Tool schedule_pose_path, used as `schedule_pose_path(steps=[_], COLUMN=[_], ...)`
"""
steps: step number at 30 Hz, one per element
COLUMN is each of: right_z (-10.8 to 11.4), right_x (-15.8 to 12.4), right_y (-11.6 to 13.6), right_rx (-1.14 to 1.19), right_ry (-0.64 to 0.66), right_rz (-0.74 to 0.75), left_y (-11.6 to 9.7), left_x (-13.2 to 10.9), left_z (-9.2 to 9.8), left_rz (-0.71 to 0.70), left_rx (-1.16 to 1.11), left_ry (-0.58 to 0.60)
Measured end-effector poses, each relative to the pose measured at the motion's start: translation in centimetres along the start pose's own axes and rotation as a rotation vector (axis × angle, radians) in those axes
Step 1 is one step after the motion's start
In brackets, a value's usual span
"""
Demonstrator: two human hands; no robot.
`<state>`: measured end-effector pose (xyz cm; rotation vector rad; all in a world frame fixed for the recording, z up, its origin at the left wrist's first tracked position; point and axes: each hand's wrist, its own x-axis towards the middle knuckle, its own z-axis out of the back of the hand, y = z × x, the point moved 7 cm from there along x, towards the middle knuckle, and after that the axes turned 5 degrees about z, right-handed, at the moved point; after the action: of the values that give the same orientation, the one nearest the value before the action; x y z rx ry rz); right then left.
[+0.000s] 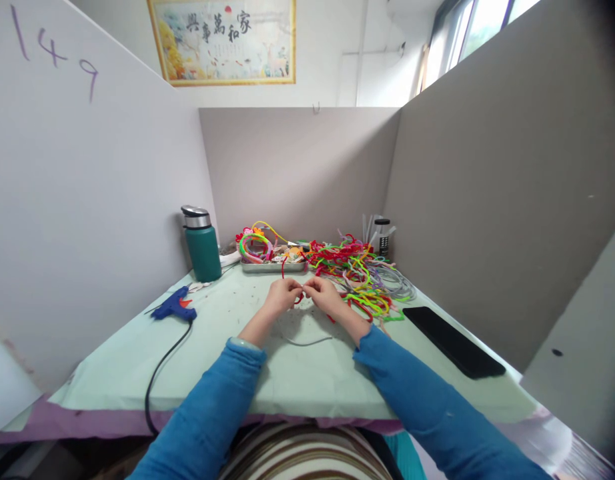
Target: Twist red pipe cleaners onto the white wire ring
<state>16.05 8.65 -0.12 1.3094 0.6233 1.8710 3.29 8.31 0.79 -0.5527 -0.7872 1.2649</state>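
Observation:
Over the middle of the table, my left hand (283, 295) and my right hand (323, 294) meet at the fingertips. Both are closed in a pinch on a red fuzzy stem (283, 268), one end of which stands up above my left hand. A red loop of it shows just below the fingertips. Where exactly each finger grips is too small to tell. A thin grey stem (310, 343) lies on the cloth below my hands.
Behind my hands are a metal tray (273, 268) of small pieces and a heap of coloured stems (347, 263). At left stand a green bottle (202, 250) and a blue glue gun (175, 305) with its cord; at right lies a black phone (452, 341). Grey panels surround the table.

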Motion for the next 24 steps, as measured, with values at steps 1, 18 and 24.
schedule_pose_path(steps=[1, 18, 24], right_z=[0.0, -0.2, -0.1], right_x=[0.0, -0.5, -0.5], right_y=[0.1, 1.5, 1.7], right_rx=[-0.017, -0.219, -0.17], right_ry=[0.001, 0.04, 0.041], right_rz=[0.001, 0.059, 0.073], left_y=[0.0, 0.4, 0.3], left_x=[0.0, 0.3, 0.3], left_z=[-0.1, -0.4, -0.2], left_rz=[0.006, -0.021, -0.033], left_rx=[-0.002, -0.026, -0.063], left_ry=[0.006, -0.026, -0.04])
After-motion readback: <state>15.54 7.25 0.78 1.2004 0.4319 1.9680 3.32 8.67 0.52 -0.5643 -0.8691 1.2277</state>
